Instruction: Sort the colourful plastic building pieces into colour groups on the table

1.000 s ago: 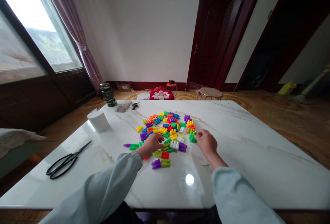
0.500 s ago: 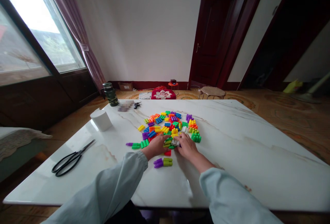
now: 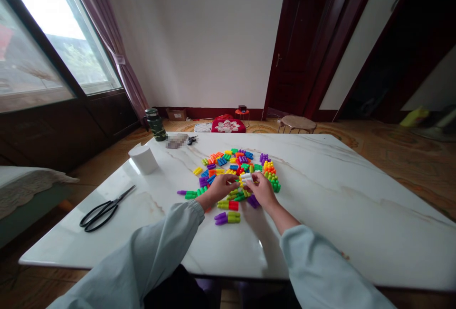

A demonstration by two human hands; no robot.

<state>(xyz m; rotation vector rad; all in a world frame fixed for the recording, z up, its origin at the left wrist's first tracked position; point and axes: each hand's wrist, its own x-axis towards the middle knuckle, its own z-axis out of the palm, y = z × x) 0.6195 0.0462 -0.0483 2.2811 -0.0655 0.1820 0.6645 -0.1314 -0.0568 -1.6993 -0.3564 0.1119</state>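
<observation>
Over the near side of a pile of colourful plastic building blocks, my two hands face each other. My right hand is closed on a white building block, gripping it by its right end. Close to the block's left side, my left hand has its fingers bent together; what they hold, if anything, is hidden. Yellow shows just under the white block, and I cannot tell whether it is joined to it. Nearer to me lie a joined lime-and-red pair, a purple-and-lime pair and a purple block.
Long-handled black scissors lie on the left of the marble-patterned table. Behind them stand a white paper roll and a camouflage flask. Small black pliers rest near the far edge. A round stool is beyond the table.
My hands have come up off the pile, with the white block raised in my right fingers. The lime-and-red pair and purple block beneath are more exposed. The view has shifted slightly.
</observation>
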